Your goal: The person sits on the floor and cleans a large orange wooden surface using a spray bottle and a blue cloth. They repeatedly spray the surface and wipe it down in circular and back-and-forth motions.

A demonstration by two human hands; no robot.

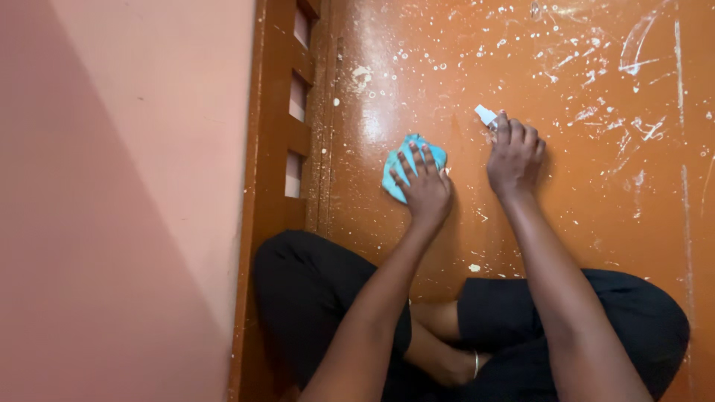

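One camera only, worn on the head, looks steeply down and forward at an orange-brown painted door [462, 67] close in front — near enough that both forearms fill the lower half of the view. The crossed legs in black trousers [313, 298] sit at the near edge, the door at the far edge. A pink wall [112, 186] takes up the left third.

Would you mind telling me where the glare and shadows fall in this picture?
Head view: glare shines on the orange door above the blue cloth under the left hand; a diagonal shadow crosses the pink wall; the right hand and spray bottle look slightly soft.
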